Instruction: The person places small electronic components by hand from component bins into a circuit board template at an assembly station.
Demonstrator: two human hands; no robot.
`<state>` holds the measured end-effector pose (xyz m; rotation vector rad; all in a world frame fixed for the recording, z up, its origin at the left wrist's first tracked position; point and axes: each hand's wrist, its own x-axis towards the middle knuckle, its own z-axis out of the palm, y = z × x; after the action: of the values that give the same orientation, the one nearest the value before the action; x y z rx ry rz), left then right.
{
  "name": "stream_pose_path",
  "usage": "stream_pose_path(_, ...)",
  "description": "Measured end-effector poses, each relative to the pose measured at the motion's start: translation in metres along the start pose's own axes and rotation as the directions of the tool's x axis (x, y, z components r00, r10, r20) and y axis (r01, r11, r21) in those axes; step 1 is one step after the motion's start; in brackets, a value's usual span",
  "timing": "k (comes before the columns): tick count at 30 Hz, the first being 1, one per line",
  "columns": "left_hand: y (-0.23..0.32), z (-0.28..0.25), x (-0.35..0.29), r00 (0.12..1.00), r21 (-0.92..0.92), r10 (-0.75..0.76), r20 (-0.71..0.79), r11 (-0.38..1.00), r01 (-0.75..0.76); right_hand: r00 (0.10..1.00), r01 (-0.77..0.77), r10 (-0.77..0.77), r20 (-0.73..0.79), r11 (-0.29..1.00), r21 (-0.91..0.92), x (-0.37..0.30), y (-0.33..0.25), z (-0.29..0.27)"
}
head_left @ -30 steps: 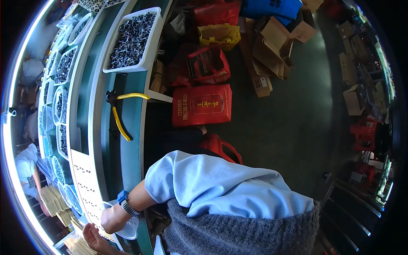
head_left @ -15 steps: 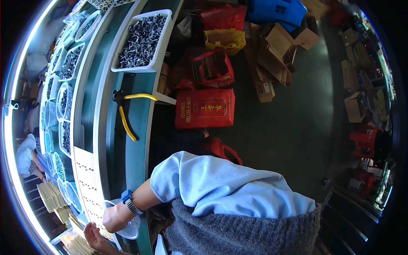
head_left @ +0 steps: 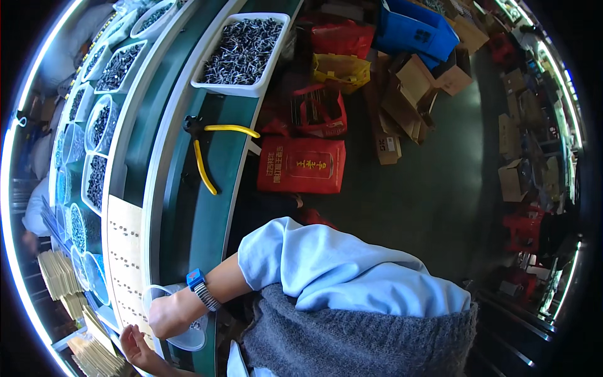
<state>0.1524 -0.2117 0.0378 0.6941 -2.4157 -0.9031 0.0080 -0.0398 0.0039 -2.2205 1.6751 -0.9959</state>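
My right hand [head_left: 168, 318], with a blue-faced watch [head_left: 196, 279] on its wrist, is curled downward over the near end of a pale card strip [head_left: 125, 245] and a clear round tub [head_left: 193, 340] holding small metal bits. Its fingers are bent and closed, with the tips hidden under the hand. Just below and left, my left hand [head_left: 139, 353] is beside the strip's near end, fingers loosely curled and apart, nothing visible in them. Rows of small dark pieces dot the strip. Farther up the green bench lie yellow-handled pliers [head_left: 204, 147], jaws to the left, touched by neither hand.
A white tray of metal pins [head_left: 242, 50] stands at the bench's far end. Tubs of small parts [head_left: 97, 182] line the left side, above stacks of tan cards [head_left: 58, 274]. Right of the bench, red bags [head_left: 301, 164], a blue crate [head_left: 418, 31] and cardboard boxes [head_left: 408, 94] sit on the floor.
The view has shifted, so the bench, tray and pliers appear farther right and more tilted. Both hands stay at the strip's near end, with only slight movement.
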Motion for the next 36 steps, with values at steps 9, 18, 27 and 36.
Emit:
stream_pose_path(9, 0.002, 0.008, -0.016, 1.0, -0.087, 0.004, -0.007, 0.996, -0.004, 0.999, -0.014, 0.011, -0.05, 0.998, -0.069, -0.003, 0.0, -0.001)
stream_pose_path(18, 0.043, 0.032, -0.027, 0.997, -0.08, -0.064, -0.04, 0.995, 0.061, 0.975, -0.035, -0.024, -0.22, 0.964, -0.263, -0.01, -0.008, -0.013)
stream_pose_path(27, 0.051, 0.044, 0.004, 0.999, -0.177, -0.016, 0.041, 0.984, 0.023, 0.978, 0.063, -0.024, -0.207, 0.981, 0.185, -0.033, -0.019, -0.02)
stream_pose_path(36, 0.045, 0.09, 0.055, 0.985, -0.039, 0.048, 0.163, 0.998, -0.042, 0.991, 0.009, 0.014, -0.134, 0.985, 0.169, -0.033, -0.012, -0.015)
